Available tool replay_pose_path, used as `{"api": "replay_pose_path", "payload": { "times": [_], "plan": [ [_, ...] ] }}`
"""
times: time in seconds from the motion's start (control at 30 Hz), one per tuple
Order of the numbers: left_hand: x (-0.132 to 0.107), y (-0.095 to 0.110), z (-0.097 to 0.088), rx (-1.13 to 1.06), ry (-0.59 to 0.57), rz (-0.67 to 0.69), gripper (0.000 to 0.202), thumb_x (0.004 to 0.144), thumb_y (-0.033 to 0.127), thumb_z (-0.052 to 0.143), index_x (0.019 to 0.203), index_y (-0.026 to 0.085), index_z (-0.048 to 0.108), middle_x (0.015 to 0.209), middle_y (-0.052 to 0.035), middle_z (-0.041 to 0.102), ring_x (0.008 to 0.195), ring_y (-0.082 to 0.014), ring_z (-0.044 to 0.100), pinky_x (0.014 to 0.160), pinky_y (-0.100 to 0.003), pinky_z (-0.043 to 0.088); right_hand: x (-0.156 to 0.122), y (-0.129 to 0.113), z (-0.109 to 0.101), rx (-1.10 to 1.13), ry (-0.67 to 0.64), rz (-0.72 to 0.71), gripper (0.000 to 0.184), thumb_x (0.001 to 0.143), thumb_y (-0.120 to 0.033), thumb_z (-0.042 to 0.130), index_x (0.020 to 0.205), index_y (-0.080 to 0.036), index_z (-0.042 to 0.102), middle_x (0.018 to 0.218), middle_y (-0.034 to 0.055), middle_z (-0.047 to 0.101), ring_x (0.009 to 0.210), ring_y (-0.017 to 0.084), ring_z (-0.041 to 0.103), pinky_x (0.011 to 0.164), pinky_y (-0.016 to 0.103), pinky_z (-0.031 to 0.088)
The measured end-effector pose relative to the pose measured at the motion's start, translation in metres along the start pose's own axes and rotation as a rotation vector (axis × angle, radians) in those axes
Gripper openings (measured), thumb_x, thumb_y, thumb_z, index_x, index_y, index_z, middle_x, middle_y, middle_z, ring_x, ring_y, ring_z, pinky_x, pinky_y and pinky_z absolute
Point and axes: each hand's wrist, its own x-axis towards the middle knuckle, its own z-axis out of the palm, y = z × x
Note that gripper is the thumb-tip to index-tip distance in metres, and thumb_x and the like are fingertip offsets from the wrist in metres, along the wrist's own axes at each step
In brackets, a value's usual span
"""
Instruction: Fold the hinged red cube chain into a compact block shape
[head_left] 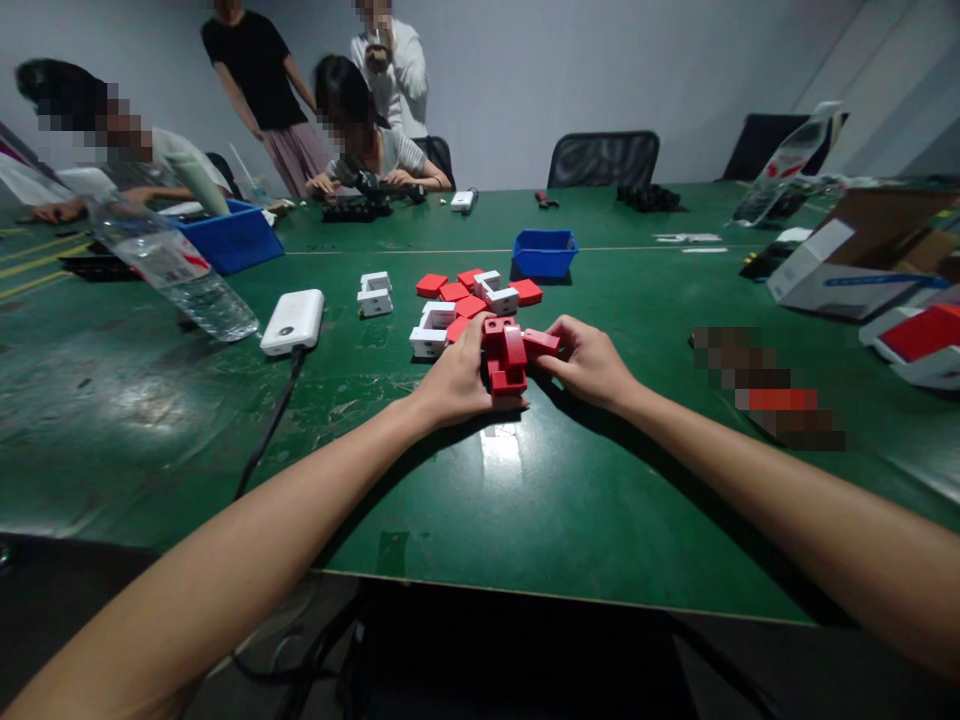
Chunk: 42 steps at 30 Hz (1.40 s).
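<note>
Both hands meet at the middle of the green worktop [525, 500], well in from its near edge.

Left hand [450, 380]: fingers curled shut around the left side of a red assembly [507, 362], thumb lying along its near side. The assembly rests on or just above the surface; which one cannot be told.

Right hand [592, 362]: fingers closed in a narrow grip on a red piece [541, 342] that touches the assembly's right side. Whether the two are joined cannot be told.

Just beyond the hands, toward the far edge:
- loose red pieces [459, 293], lying flat in a cluster;
- a white frame [433, 332], touching the cluster's left side;
- white blocks [375, 295], a little apart to the left;
- a white block [501, 298] among the red pieces;
- a small blue bin [544, 253], behind the cluster.

Left part of the worktop: a white power bank [293, 321] with a black cable [270, 430] running to the near edge; a clear bottle [176, 265] lying tilted; a larger blue bin [236, 238] behind it.

Right edge: an open cardboard box [847, 265].

Far edge: one person [375, 140] sits at dark parts, another [135, 150] sits near the far left corner, and two stand behind. Their hands are well apart from the assembly.
</note>
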Motion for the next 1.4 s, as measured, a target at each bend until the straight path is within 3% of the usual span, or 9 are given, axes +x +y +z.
{"api": "replay_pose_path", "payload": {
  "times": [0.17,0.37,0.53,0.87,1.0,1.2,1.4],
  "plan": [
    [0.0,0.0,0.0,-0.003,0.004,0.002,0.1,0.057,0.048,0.089,0.135,0.019,0.034,0.13,-0.0165,0.055,0.118,-0.0342,0.059,0.103,-0.053,0.049,0.0,0.002,0.001,0.048,0.034,0.003,0.019,0.072,-0.026,0.068,0.081,-0.022,0.052,0.073,0.0019,0.065,0.063,0.017,0.057,0.06,0.03,0.042],
    [0.0,0.001,0.0,0.014,0.0,-0.007,0.101,0.057,0.048,0.09,0.135,0.019,0.033,0.129,-0.0166,0.055,0.117,-0.0341,0.059,0.102,-0.054,0.049,0.001,0.004,0.003,0.144,0.088,-0.06,0.018,0.07,-0.023,0.069,0.084,-0.021,0.058,0.094,0.0082,0.072,0.084,0.023,0.067,0.076,0.037,0.052],
    [0.0,0.002,-0.001,0.006,0.002,-0.007,0.1,0.057,0.048,0.09,0.135,0.018,0.034,0.129,-0.0163,0.055,0.118,-0.0333,0.058,0.102,-0.052,0.049,0.002,0.006,0.003,0.165,0.11,-0.074,0.018,0.069,-0.021,0.07,0.082,-0.02,0.058,0.1,0.0096,0.072,0.091,0.024,0.069,0.081,0.04,0.053],
    [-0.001,0.003,-0.001,0.033,-0.021,-0.012,0.098,0.057,0.053,0.088,0.133,0.017,0.038,0.129,-0.016,0.057,0.119,-0.0327,0.059,0.103,-0.049,0.049,0.0,-0.004,0.001,0.059,0.149,0.048,0.027,0.079,-0.042,0.069,0.089,-0.022,0.053,0.076,0.0023,0.066,0.063,0.017,0.057,0.061,0.031,0.042],
    [-0.001,0.006,-0.001,0.084,-0.055,-0.079,0.099,0.056,0.056,0.087,0.133,0.014,0.04,0.126,-0.0176,0.059,0.117,-0.0347,0.059,0.103,-0.051,0.048,0.0,-0.003,0.001,0.051,0.15,0.057,0.03,0.075,-0.038,0.068,0.091,-0.022,0.049,0.075,0.0014,0.064,0.063,0.018,0.057,0.062,0.032,0.042],
    [0.0,0.006,-0.001,0.207,-0.104,-0.172,0.099,0.057,0.067,0.081,0.129,0.011,0.044,0.116,-0.0188,0.062,0.109,-0.0381,0.06,0.098,-0.057,0.048,-0.001,-0.004,0.0,0.032,0.143,-0.008,0.02,0.07,-0.026,0.064,0.085,-0.023,0.052,0.074,0.0002,0.064,0.064,0.017,0.055,0.064,0.03,0.041],
    [-0.001,0.006,-0.001,0.219,-0.129,-0.169,0.097,0.059,0.069,0.079,0.131,0.014,0.043,0.12,-0.018,0.06,0.112,-0.0384,0.059,0.099,-0.059,0.046,-0.002,-0.007,0.0,0.027,0.166,-0.022,0.017,0.071,-0.029,0.066,0.078,-0.022,0.052,0.067,-0.0018,0.061,0.06,0.015,0.051,0.06,0.028,0.037]
  ]
}}
